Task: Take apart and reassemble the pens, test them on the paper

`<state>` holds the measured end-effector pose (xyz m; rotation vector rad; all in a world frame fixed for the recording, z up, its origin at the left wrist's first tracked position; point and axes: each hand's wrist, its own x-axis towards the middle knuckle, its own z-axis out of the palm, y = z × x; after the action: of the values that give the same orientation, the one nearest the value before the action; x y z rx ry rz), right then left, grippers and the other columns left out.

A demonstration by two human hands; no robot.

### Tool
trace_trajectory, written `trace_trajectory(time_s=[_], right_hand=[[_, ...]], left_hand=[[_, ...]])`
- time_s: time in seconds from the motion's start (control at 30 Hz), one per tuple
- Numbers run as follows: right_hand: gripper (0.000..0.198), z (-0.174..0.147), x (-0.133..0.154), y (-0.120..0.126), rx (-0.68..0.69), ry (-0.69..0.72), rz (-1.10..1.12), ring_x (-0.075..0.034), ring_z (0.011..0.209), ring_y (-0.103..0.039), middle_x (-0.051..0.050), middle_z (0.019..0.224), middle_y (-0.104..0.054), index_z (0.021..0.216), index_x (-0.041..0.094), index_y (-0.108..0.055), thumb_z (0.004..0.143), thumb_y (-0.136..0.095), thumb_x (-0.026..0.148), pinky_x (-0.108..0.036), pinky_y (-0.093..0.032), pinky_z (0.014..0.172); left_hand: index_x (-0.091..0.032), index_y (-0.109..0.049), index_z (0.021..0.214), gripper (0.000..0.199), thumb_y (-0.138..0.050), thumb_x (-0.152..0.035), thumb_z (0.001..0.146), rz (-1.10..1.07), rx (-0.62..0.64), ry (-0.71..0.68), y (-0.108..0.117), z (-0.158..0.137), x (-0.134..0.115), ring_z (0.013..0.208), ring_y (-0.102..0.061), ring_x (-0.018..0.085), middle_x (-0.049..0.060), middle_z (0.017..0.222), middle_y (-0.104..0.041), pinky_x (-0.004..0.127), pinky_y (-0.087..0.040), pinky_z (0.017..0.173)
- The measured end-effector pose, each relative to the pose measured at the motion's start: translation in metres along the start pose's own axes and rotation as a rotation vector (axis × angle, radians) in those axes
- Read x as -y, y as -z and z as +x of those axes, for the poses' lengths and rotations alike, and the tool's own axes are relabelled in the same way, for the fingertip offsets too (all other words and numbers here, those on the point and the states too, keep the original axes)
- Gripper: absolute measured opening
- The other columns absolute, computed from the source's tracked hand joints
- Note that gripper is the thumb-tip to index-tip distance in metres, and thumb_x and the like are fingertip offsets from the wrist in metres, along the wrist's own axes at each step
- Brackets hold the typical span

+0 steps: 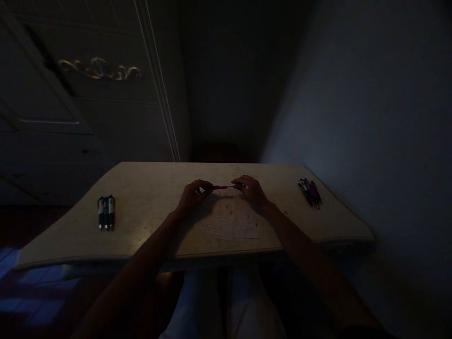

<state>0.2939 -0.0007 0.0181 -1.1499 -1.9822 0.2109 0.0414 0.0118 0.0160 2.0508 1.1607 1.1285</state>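
Over the middle of the table, my left hand [194, 194] pinches one end of a red pen [221, 187]. My right hand [249, 189] has its fingers closed at the opposite end, where a thin pale length extends from the red barrel. Whether that length is a refill or the pen's tip cannot be made out in the dim light. Both hands are raised slightly above sheets of paper [226, 221] covered in handwriting and small drawings. The pen lies nearly level between them.
Pens in a row [106, 213] lie on the table's left side. Several coloured pens [310, 193] are grouped at the right. The pale table [148, 188] has its front edge by my legs. A cabinet [116, 113] rises behind left; a wall [370, 117] borders the right.
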Motion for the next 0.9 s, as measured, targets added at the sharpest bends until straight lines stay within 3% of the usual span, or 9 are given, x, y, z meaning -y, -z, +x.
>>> trace_trajectory(time_s=[0.23, 0.43, 0.6, 0.77, 0.9], right_hand=[[0.018, -0.002, 0.005, -0.006, -0.002, 0.044, -0.002, -0.021, 0.089, -0.066, -0.008, 0.094, -0.073, 0.101, 0.022, -0.074, 0.091, -0.062, 0.031, -0.037, -0.047, 0.085], [0.025, -0.002, 0.009, -0.005, -0.015, 0.019, 0.011, -0.021, 0.088, -0.066, -0.007, 0.094, -0.073, 0.113, 0.023, -0.07, 0.091, -0.061, 0.033, -0.038, -0.048, 0.086], [0.04, 0.0, 0.006, 0.002, -0.113, -0.064, 0.155, -0.022, 0.096, -0.066, -0.008, 0.102, -0.072, 0.121, 0.024, -0.065, 0.091, -0.058, 0.05, -0.039, -0.049, 0.09], [0.037, 0.003, -0.018, 0.015, -0.225, -0.129, 0.08, -0.022, 0.098, -0.063, -0.009, 0.101, -0.07, 0.097, 0.021, -0.072, 0.095, -0.049, 0.049, -0.039, -0.049, 0.09], [0.018, -0.001, -0.036, 0.021, -0.11, -0.162, -0.172, -0.024, 0.097, -0.061, -0.009, 0.097, -0.068, 0.078, 0.02, -0.073, 0.083, -0.067, 0.036, -0.041, -0.046, 0.091]], left_hand=[[-0.02, -0.074, 0.098, 0.025, -0.065, -0.031, 0.078, 0.1, 0.063, -0.133, -0.005, -0.001, 0.006, 0.08, -0.062, 0.02, 0.008, 0.087, -0.071, 0.034, -0.05, 0.078], [-0.022, -0.075, 0.096, 0.022, -0.06, -0.028, 0.081, 0.158, 0.09, -0.119, -0.006, 0.001, 0.004, 0.088, -0.061, 0.022, 0.008, 0.091, -0.07, 0.036, -0.049, 0.085], [-0.022, -0.075, 0.098, 0.023, -0.059, -0.032, 0.083, 0.142, 0.061, -0.091, -0.005, 0.0, 0.006, 0.086, -0.062, 0.022, 0.008, 0.091, -0.071, 0.037, -0.05, 0.084], [-0.021, -0.074, 0.1, 0.024, -0.059, -0.032, 0.083, 0.11, 0.035, -0.08, -0.006, -0.001, 0.009, 0.087, -0.063, 0.022, 0.008, 0.093, -0.071, 0.035, -0.05, 0.083], [-0.02, -0.073, 0.1, 0.025, -0.059, -0.033, 0.083, 0.121, 0.046, -0.073, -0.004, 0.0, 0.009, 0.087, -0.063, 0.023, 0.009, 0.094, -0.071, 0.036, -0.05, 0.083]])
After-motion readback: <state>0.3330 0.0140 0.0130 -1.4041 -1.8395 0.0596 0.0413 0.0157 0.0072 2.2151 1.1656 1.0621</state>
